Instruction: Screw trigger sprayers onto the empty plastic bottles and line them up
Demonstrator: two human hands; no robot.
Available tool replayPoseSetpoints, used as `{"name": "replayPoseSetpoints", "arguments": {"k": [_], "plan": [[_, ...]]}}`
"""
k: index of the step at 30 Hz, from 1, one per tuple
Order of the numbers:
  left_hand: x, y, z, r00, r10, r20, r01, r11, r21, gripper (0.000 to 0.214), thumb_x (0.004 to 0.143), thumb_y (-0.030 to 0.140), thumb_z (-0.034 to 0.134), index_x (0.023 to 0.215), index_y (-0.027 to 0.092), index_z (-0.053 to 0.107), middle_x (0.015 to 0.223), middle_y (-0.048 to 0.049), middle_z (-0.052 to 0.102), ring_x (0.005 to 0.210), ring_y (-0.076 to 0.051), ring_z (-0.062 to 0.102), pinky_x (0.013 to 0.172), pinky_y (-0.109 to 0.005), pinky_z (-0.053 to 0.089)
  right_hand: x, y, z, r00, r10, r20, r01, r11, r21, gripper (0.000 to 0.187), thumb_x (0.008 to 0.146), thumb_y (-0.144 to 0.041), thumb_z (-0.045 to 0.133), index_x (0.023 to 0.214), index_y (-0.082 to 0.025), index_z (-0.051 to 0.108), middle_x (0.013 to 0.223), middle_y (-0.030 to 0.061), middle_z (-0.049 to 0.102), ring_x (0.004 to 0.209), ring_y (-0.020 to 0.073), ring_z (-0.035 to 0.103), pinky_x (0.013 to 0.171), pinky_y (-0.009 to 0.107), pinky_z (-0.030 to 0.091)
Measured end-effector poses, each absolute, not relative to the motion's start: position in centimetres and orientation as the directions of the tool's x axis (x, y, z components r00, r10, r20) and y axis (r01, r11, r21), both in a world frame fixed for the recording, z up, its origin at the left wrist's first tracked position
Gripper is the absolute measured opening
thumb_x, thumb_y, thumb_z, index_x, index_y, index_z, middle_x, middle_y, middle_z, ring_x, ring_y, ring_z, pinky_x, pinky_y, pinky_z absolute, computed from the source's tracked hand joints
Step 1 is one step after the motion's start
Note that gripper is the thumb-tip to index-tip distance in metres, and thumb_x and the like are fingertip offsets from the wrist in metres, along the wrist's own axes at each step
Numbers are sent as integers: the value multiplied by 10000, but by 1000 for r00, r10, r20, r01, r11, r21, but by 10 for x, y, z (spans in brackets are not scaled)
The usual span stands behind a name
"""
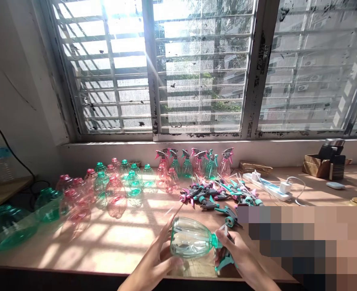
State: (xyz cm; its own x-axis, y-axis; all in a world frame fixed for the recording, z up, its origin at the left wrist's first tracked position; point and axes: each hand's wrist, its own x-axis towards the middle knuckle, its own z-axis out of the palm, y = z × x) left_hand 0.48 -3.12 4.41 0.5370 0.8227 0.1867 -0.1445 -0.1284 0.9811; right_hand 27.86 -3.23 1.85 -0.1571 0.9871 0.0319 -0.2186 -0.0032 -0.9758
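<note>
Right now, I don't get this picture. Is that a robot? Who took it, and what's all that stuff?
No robot here, just a person's two bare hands. There is only one picture, from a camera worn on that person's head, looking forward and down, so we see about what they would see.

The right hand holds a green spray top at the neck of a see-through bottle, which is lying sideways. The left hand curves around the bottle's bottom end.

On the table, pink and green bottles without tops stand to the left. A heap of loose spray tops lies in the middle. Behind it, bottles with spray tops on stand below the window.
</note>
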Motion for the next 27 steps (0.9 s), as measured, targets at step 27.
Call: {"name": "replayPoseSetpoints", "arguments": {"k": [27], "plan": [[3,-21,37,428,876,224,9,-252,968,730,965,484,633,1592,443,261,1730,-35,242,1444,-376,481,1171,-489,439,278,-41,4,-24,919,395,240,389,-890,367,906,-573,656,961,-214,706,753,-2,659,672,204,615,625,269,460]]}}
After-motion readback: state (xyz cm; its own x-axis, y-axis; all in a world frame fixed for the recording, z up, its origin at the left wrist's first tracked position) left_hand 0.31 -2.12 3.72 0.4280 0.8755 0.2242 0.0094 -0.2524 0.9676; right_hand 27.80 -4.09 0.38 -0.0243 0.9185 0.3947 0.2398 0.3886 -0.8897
